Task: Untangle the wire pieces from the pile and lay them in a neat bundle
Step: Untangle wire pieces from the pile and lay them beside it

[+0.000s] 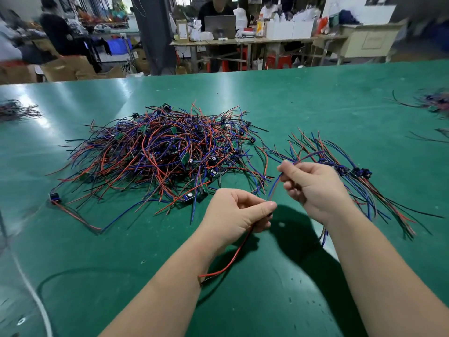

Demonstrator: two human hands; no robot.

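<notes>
**Mid-untangle, one wire piece up in both hands**

Closest in: two bare forearms, reaching over the green table. Left hand pinching a wire piece between thumb and fingertips, with a red tail dangling under the wrist. Right hand curled round the same blue strand further up, just above the tabletop. Can't tell exactly which strands belong to that one piece, since it's blurry and partly tucked behind fingers.

Left of the hands, one big tangled pile of red, blue and black wires with small green boards, way too many to count. Right of them, one combed-out bundle with dark connectors roughly lined up.

Also a left-edge heap and a right-edge heap, both cut off. Blurred desks and one laptop out back.
</notes>
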